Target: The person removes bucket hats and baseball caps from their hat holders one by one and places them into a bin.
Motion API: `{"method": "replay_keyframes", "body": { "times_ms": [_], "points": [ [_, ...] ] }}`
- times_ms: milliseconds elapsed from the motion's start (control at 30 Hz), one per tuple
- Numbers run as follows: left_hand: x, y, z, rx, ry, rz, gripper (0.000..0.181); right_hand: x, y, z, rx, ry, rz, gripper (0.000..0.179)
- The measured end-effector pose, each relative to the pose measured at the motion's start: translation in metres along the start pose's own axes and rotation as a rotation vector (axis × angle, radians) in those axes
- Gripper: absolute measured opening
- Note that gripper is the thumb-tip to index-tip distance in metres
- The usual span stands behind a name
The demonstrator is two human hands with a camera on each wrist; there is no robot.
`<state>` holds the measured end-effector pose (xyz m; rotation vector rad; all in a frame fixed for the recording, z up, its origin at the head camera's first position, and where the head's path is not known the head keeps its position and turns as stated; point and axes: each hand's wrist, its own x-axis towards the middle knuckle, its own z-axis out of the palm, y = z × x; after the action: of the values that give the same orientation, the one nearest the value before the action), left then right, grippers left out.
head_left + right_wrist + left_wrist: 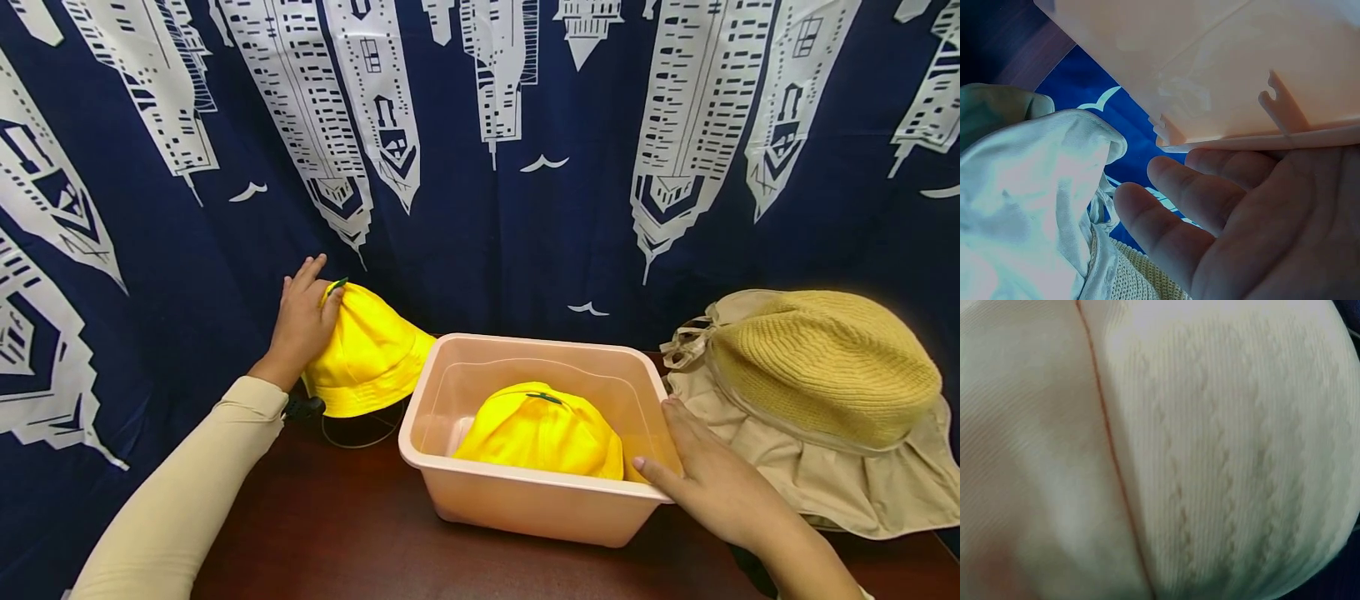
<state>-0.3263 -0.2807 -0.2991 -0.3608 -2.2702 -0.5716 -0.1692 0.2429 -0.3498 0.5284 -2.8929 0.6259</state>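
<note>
In the head view my left hand (pixel 300 321) touches the side of a yellow bucket hat (pixel 371 350) with a green leaf tab on its crown. The thumb lies on the crown, and the fingers extend upward. A thin wire ring shows below this hat. Pale stitched fabric (pixel 1222 450) fills the left wrist view, too close to show the hand. My right hand (pixel 712 475) holds the right rim of a peach plastic bin (pixel 525 508), thumb over the inside, fingers outside beneath the rim. Inside the bin sits a second yellow hat (pixel 543 433) with a green tab.
Right of the bin lies a straw-crowned sun hat (pixel 825 358) with a wide beige cloth brim, close to my right hand. A navy curtain (pixel 495 225) with white building prints hangs behind. Everything stands on a dark reddish-brown table (pixel 337 533).
</note>
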Motion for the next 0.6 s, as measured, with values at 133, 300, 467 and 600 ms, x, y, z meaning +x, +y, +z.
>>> {"method": "replay_keyframes", "body": {
  "times_ms": [133, 300, 467, 600],
  "points": [
    [-0.001, 0.000, -0.001, 0.005, -0.048, -0.014, 0.030, -0.001, 0.000, 0.000, -0.007, 0.000, 0.004, 0.091],
    [-0.001, -0.002, -0.013, 0.027, -0.186, 0.000, 0.038, -0.002, -0.001, 0.002, 0.002, 0.000, 0.003, 0.091],
    [0.009, -0.004, -0.033, 0.045, -0.318, 0.061, 0.038, -0.001, -0.002, 0.001, 0.000, 0.003, -0.002, 0.091],
    [0.019, -0.004, -0.040, 0.050, -0.356, 0.110, 0.035, -0.001, -0.002, -0.001, -0.006, 0.001, 0.004, 0.091]
  ]
}}
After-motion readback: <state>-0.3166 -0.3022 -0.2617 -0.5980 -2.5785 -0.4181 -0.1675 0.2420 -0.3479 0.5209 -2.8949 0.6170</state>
